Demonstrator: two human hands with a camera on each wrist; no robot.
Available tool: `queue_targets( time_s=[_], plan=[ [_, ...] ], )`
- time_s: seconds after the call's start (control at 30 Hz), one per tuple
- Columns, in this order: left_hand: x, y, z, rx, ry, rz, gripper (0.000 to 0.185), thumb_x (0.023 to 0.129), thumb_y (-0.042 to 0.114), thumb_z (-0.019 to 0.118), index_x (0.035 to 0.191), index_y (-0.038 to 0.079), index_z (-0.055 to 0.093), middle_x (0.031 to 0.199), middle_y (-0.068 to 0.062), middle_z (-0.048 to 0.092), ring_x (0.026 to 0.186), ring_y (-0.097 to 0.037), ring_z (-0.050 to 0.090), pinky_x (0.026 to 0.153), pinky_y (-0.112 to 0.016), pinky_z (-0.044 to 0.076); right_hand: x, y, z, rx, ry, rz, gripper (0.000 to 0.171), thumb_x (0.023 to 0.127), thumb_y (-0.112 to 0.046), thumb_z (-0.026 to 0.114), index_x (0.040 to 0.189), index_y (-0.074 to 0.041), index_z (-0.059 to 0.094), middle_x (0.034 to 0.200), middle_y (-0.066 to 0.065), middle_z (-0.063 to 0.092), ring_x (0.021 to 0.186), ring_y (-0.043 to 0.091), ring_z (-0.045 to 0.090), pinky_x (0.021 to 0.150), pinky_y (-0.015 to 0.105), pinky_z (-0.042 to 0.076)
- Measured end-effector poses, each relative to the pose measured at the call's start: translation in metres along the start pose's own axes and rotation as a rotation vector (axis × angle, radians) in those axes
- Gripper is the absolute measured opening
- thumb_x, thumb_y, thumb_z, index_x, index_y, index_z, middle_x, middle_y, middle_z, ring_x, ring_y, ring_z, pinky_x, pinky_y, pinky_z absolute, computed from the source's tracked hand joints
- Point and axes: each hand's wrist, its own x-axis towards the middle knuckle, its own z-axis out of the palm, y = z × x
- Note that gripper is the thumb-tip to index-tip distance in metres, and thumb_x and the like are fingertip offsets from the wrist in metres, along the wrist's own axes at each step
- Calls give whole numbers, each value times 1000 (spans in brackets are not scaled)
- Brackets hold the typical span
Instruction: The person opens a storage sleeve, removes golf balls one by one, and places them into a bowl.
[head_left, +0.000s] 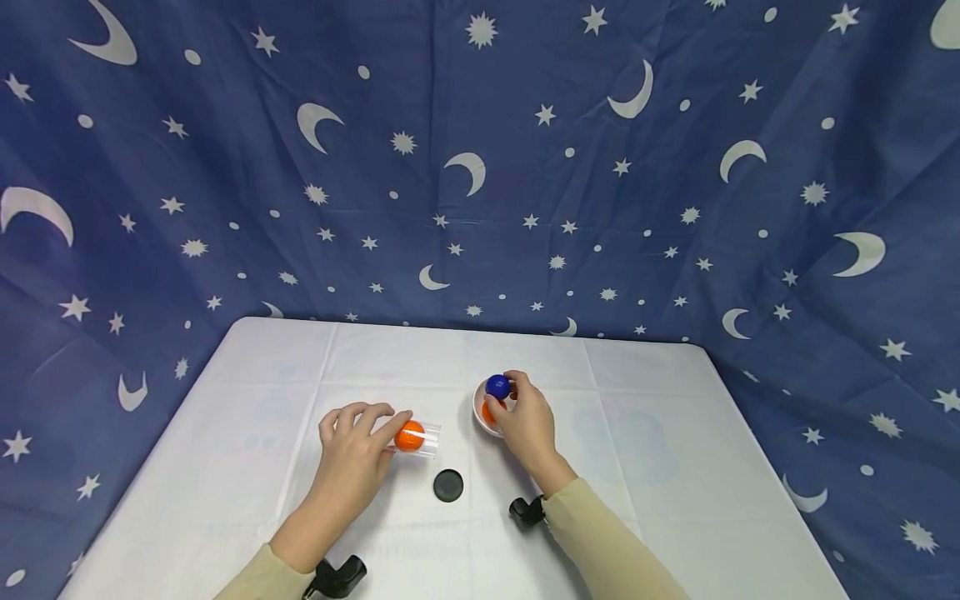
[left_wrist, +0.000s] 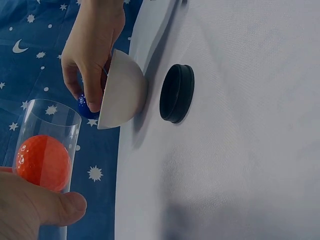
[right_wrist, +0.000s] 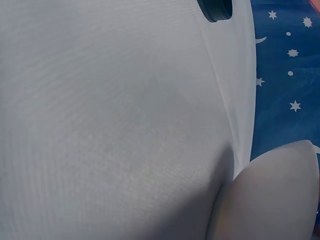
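Observation:
My left hand (head_left: 354,454) grips a clear plastic cylinder (left_wrist: 54,116), thumb along its side. Inside the cylinder sits an orange ball (head_left: 409,436). Over to the right, my right hand (head_left: 531,427) pinches a dark blue ball (head_left: 497,386) between thumb and fingers at the rim of a small white bowl (left_wrist: 124,92). Another orange ball (head_left: 490,412) lies in that bowl, partly covered by the right thumb. In the right wrist view only the outside of the bowl shows, and the hand is nearly all out of frame.
A round black lid (head_left: 448,485) lies on the white-covered table (head_left: 630,450) between the two forearms, nearer the front than the bowl. Behind the table hangs a blue curtain (head_left: 517,275) with moons and stars. Black wrist cameras (head_left: 339,577) are strapped at both sleeves.

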Motion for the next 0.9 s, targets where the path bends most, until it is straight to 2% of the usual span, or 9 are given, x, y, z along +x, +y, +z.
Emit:
queue_targets(
  time_s=[0.17, 0.5, 0.77, 0.9],
  plan=[
    [0, 1, 1, -2, -3, -5, 63, 60, 0, 87, 118, 19, 69, 113, -6, 58, 106, -35, 47, 90, -57, 26, 0, -1, 3, -29, -4, 0, 50, 82, -34, 76, 123, -12, 59, 95, 8, 65, 83, 22, 58, 74, 39, 48],
    [0, 1, 2, -10, -3, -6, 62, 61, 0, 86, 117, 19, 69, 112, -6, 58, 105, -35, 47, 90, -57, 26, 1, -2, 7, -43, 11, -31, 48, 82, -32, 76, 123, -11, 61, 102, 10, 67, 93, 25, 62, 80, 43, 49],
    [-1, 0, 3, -9, -5, -9, 61, 61, 1, 86, 117, 19, 69, 111, -6, 58, 105, -35, 47, 90, -57, 27, -3, -3, 3, -39, 47, -111, 44, 83, -30, 75, 121, -11, 62, 111, 4, 67, 99, 23, 60, 86, 41, 48],
    [-1, -1, 4, -1, -7, -10, 61, 61, 1, 86, 117, 19, 69, 111, -6, 59, 105, -35, 47, 90, -57, 27, -8, -9, -5, -15, 73, -160, 44, 83, -30, 75, 120, -11, 62, 110, 2, 67, 98, 21, 59, 83, 40, 48]
  ],
)
